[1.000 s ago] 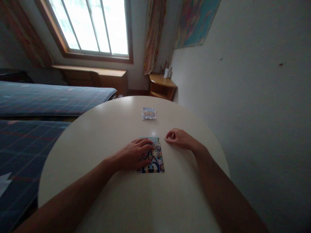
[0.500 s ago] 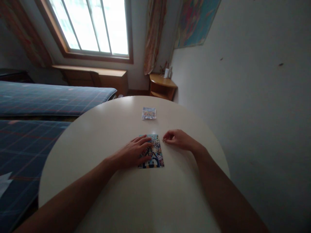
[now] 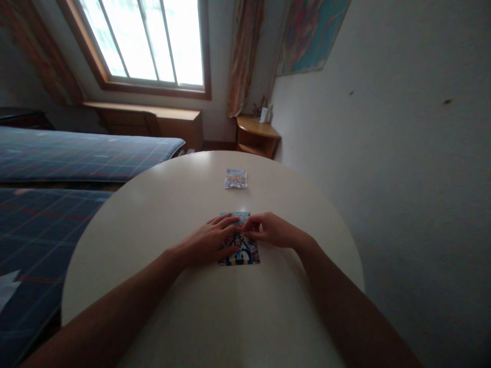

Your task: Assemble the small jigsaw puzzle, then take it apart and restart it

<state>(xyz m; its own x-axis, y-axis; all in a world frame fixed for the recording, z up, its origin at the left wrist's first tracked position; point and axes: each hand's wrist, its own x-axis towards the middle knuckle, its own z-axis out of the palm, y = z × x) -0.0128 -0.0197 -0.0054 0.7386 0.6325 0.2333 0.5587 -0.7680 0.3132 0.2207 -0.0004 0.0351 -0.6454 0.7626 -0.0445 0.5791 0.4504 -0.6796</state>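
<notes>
A colourful printed sheet (image 3: 241, 257), crowded with small figures and showing a blue cartoon face near its lower edge, lies flat on the round table. My left hand (image 3: 215, 239) rests flat across its left side, fingers stretched out and spread. Over the sheet's right part, my right hand (image 3: 268, 228) is closed in a pinch, its fingertips close to the left fingers. What the pinch holds is too small and hidden to name. Farther back lies a small printed packet (image 3: 235, 179) with similar artwork, touched by neither hand.
Both forearms reach over the cream round table (image 3: 153, 204). Plaid mattresses (image 3: 76, 156) stand to the left, and a white wall (image 3: 383, 179) runs along the right. Behind the table are a wooden corner shelf (image 3: 258, 128) and a window (image 3: 146, 41).
My right hand has moved left from beside the sheet to over it, fingertips now near my left fingers. The tiny piece seen at its fingertips is now hard to see. My left hand stays put.
</notes>
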